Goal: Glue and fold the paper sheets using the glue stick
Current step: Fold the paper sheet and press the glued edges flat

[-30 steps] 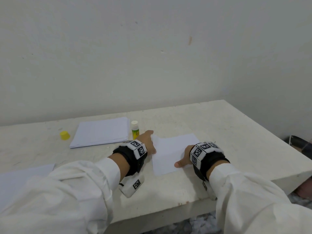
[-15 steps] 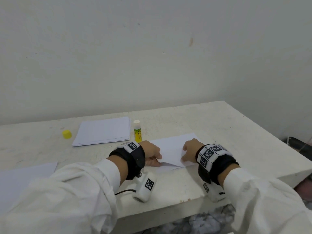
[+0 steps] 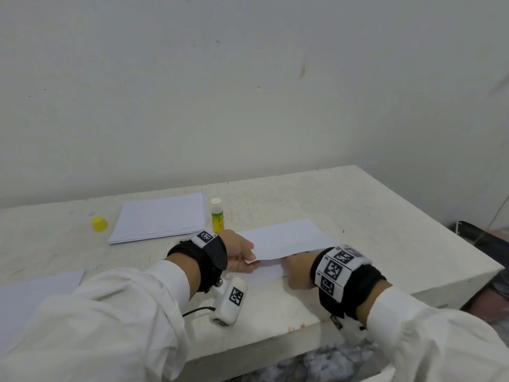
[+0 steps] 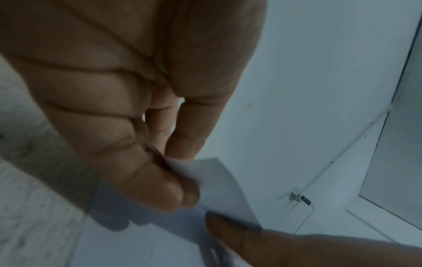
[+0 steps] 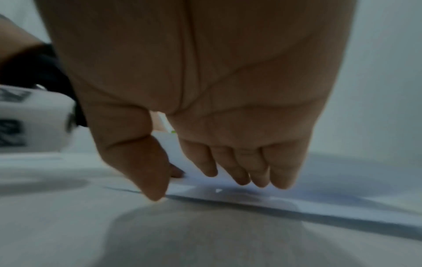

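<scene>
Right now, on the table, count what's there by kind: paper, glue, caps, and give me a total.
Paper: 3, the sheet being folded, a stack, and a sheet at the left edge
Glue stick: 1, upright and uncapped
Yellow cap: 1
Total: 5

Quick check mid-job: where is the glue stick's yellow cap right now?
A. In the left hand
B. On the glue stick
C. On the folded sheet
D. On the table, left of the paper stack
D. The yellow cap sits alone on the table, left of the paper stack, while the glue stick stands uncapped on the stack's right.
</scene>
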Tool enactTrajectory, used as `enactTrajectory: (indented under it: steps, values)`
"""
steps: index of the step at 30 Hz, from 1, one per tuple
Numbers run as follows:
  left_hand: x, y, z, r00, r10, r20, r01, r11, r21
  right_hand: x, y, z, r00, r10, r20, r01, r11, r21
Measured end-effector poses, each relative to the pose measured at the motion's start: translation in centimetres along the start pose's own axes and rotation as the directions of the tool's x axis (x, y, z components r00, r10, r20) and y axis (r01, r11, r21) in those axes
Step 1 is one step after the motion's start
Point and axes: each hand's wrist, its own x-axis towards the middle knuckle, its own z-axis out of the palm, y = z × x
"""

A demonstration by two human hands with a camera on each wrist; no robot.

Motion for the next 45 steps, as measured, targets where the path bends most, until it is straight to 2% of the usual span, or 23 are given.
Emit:
enactTrajectory:
  steps: [2,4,7,9,10,12,14,17,18,19,20,22,23,25,26,28,30,32,36,40,42,44,45]
  values:
    - [-0.3,-0.1,0.0,1.0,0.01,-0.004,-0.01,1.0,0.014,1.0,1.4,0.5,0.988,0.134,0.077,-0.129,0.99,-0.062]
    - [-0.6,-0.2,0.1,1.0,0.011,-0.008,-0.011,1.0,0.029,1.4,3.0,0.7,0.988,0.141,0.059,-0.142,0.99,0.02]
    - [-1.0,-0.4,0.0,0.999,0.03,-0.044,-0.027,0.998,0.051,1.3,3.7,0.7,0.994,0.109,0.031,-0.109,0.994,-0.012]
    - [-1.1,-0.8,-0.8,0.995,0.062,-0.08,-0.05,0.989,0.139,2.5,4.1,0.6,0.996,0.084,0.015,-0.083,0.996,-0.009]
    - [-1.3,-1.1,-1.4,0.994,0.072,-0.088,-0.056,0.982,0.179,2.2,3.9,0.0,0.994,0.109,0.025,-0.108,0.994,-0.032]
    - [-1.7,-1.9,-3.0,0.993,0.073,-0.093,-0.05,0.972,0.23,1.9,3.5,-0.7,0.991,0.125,0.035,-0.128,0.989,0.074]
    - [-2.2,-2.8,-4.9,0.992,0.073,-0.105,-0.04,0.958,0.285,0.9,3.6,-1.6,0.988,0.154,0.02,-0.155,0.987,0.045]
    - [-3.6,-3.8,-8.3,0.985,0.104,-0.134,-0.038,0.904,0.425,3.5,5.1,-1.8,0.989,0.145,-0.004,-0.145,0.989,0.006]
    - [-4.1,-4.0,-9.5,0.982,0.114,-0.148,-0.032,0.883,0.468,5.2,6.1,-1.6,0.983,0.159,-0.095,-0.151,0.985,0.084]
    - [-4.7,-4.2,-10.6,0.979,0.121,-0.163,-0.023,0.865,0.501,5.5,5.8,-2.3,0.979,0.158,-0.127,-0.146,0.985,0.092]
    - [-5.3,-4.4,-11.7,0.976,0.125,-0.177,-0.014,0.85,0.527,4.0,4.2,-3.4,0.973,0.179,-0.144,-0.16,0.978,0.132]
    - [-6.5,-4.9,-13.6,0.973,0.123,-0.196,0.01,0.823,0.568,1.2,0.1,-6.1,0.971,0.137,-0.194,-0.098,0.975,0.199]
    - [-7.0,-5.2,-14.5,0.971,0.123,-0.203,0.021,0.807,0.59,1.4,-1.4,-6.9,0.976,0.136,-0.168,-0.097,0.97,0.222]
    - [-7.9,-5.8,-16.2,0.968,0.122,-0.22,0.046,0.773,0.632,2.2,-4.0,-7.7,0.976,0.124,-0.179,-0.038,0.907,0.42]
    - [-8.3,-6.1,-16.9,0.965,0.124,-0.231,0.058,0.761,0.647,2.6,-5.3,-8.0,0.979,0.117,-0.168,-0.01,0.845,0.534]
    - [-9.1,-6.5,-18.1,0.959,0.139,-0.249,0.084,0.697,0.712,3.9,-7.6,-8.3,0.976,0.143,-0.162,0.017,0.697,0.717]
    - [-9.9,-6.8,-18.9,0.953,0.163,-0.257,0.113,0.596,0.795,4.7,-9.7,-8.4,0.975,0.156,-0.155,0.019,0.643,0.766]
    - [-10.4,-7.0,-19.6,0.952,0.157,-0.262,0.138,0.544,0.828,5.2,-11.3,-8.6,0.975,0.166,-0.149,0.009,0.637,0.771]
    - [-10.5,-7.5,-20.7,0.956,0.128,-0.266,0.191,0.418,0.888,5.8,-13.1,-8.9,0.962,0.232,-0.146,-0.057,0.691,0.72]
    - [-10.4,-8.2,-21.3,0.948,0.217,-0.234,0.169,0.279,0.945,5.7,-14.1,-9.4,0.943,0.274,-0.186,-0.089,0.749,0.657]
    - [-10.3,-8.5,-21.2,0.949,0.257,-0.184,0.13,0.215,0.968,5.2,-14.9,-9.4,0.92,0.291,-0.261,-0.006,0.677,0.736]
    - [-10.3,-8.9,-21.2,0.958,0.239,-0.16,0.121,0.167,0.978,4.4,-16.6,-9.4,0.894,0.285,-0.345,0.13,0.573,0.81]
    - [-10.3,-9.0,-21.2,0.963,0.218,-0.158,0.127,0.15,0.98,3.8,-17.6,-9.4,0.903,0.242,-0.356,0.184,0.531,0.827]
